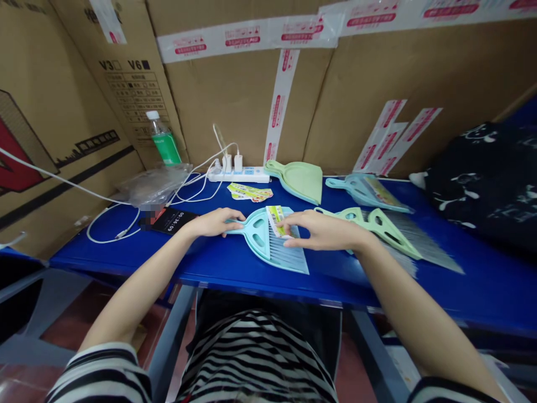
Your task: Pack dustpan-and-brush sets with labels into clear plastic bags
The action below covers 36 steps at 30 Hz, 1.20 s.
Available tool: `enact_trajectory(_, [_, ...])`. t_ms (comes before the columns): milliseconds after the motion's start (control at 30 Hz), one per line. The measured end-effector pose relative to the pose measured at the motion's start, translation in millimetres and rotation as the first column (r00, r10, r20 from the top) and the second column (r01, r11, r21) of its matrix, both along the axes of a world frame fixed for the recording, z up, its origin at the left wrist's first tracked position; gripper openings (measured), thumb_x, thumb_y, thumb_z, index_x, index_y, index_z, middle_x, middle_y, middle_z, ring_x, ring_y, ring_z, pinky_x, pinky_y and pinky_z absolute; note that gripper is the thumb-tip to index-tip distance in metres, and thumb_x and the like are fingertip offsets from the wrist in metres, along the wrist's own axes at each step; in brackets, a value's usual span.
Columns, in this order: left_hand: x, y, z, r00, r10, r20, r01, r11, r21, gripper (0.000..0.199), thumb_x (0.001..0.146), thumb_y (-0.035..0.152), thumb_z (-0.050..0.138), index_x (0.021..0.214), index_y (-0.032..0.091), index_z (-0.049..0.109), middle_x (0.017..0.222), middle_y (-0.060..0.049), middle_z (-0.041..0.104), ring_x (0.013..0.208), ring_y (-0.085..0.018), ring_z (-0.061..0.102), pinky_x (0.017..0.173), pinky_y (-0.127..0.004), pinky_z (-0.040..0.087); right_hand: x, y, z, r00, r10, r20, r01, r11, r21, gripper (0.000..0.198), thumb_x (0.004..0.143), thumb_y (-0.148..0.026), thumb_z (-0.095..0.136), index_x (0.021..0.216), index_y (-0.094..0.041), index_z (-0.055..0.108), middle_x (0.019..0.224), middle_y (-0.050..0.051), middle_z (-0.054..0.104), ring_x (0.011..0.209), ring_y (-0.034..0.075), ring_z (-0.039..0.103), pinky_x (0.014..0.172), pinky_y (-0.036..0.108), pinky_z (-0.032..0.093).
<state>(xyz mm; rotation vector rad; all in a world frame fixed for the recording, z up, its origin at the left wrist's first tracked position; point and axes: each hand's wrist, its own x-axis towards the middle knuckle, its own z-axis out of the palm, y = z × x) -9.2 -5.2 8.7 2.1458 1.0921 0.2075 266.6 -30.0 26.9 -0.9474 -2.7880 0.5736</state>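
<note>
A light-blue dustpan (300,258) lies on the blue table with a small blue hand brush (257,235) nested on it, grey bristles toward the right. My left hand (216,223) is closed round the handle end at the left; whether it grips both handles is hidden. Over the bristles, my right hand (312,229) pinches a small green-and-white printed card (276,219) between thumb and fingers. More such printed cards (250,192) lie loosely behind the dustpan.
A green dustpan (300,179) and a wrapped blue set (369,192) lie at the back. Green brushes (390,232) are right of my right hand. A power strip (247,174), white cables, phone (174,220), plastic bag (155,187) and bottle (164,140) occupy the left. Cardboard (235,95) walls the back.
</note>
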Motion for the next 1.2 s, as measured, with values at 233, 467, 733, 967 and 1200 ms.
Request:
enact_trajectory(233, [-0.4,1.0,-0.9,1.000,-0.011,0.000,0.011,1.000,0.008,0.028,0.088,0.039,0.051,0.100,0.016,0.062,0.079,0.000,0.061,0.050,-0.008,0.052,0.058,-0.022,0.043,6.4,11.4,-4.7,0.999,0.007,-0.053,-0.011,0.997,-0.074,0.062,0.084,-0.059,0.055,0.133,-0.021,0.055,0.142,0.009,0.053,0.133,0.027,0.044,0.107,0.040,0.036])
enact_trajectory(467, [-0.7,0.5,-1.5,1.000,-0.005,0.004,0.005,1.000,0.002,0.030,0.086,0.041,0.051,0.101,0.016,0.061,0.085,-0.001,0.063,0.052,-0.008,0.052,0.058,-0.022,0.043,4.9,17.3,-22.7,1.000,0.027,0.012,-0.027,0.998,-0.048,0.083,0.078,-0.059,0.064,0.148,-0.022,0.036,0.155,0.009,0.031,0.144,0.027,0.022,0.116,0.043,0.024])
enact_trajectory(733, [-0.7,1.1,-1.9,1.000,-0.007,0.004,0.007,1.000,0.005,0.034,0.086,0.045,0.052,0.101,0.016,0.061,0.083,-0.001,0.061,0.054,-0.009,0.053,0.060,-0.023,0.043,-1.4,9.9,-24.9,0.997,-0.054,0.063,0.058,0.996,-0.066,0.090,0.079,-0.065,0.057,0.149,-0.012,0.033,0.156,0.015,0.027,0.143,0.030,0.025,0.116,0.043,0.025])
enact_trajectory(967, [-0.6,0.6,-1.0,1.000,-0.003,0.002,0.003,1.000,-0.002,0.033,0.087,0.044,0.052,0.102,0.017,0.061,0.087,-0.001,0.063,0.051,-0.008,0.052,0.059,-0.022,0.043,-3.9,7.6,-26.4,0.989,-0.099,0.106,0.101,0.995,-0.020,0.093,0.079,-0.066,0.056,0.147,-0.007,0.035,0.154,0.019,0.029,0.142,0.032,0.028,0.115,0.042,0.027])
enact_trajectory(1200, [-0.1,0.7,-0.1,1.000,-0.003,-0.005,0.003,1.000,-0.008,0.029,0.086,0.040,0.052,0.099,0.016,0.061,0.081,0.000,0.062,0.050,-0.008,0.052,0.058,-0.022,0.042,-4.1,6.0,-26.6,0.990,-0.098,0.105,0.095,0.995,0.040,0.086,0.079,-0.064,0.058,0.145,-0.010,0.042,0.151,0.018,0.037,0.138,0.033,0.036,0.112,0.045,0.033])
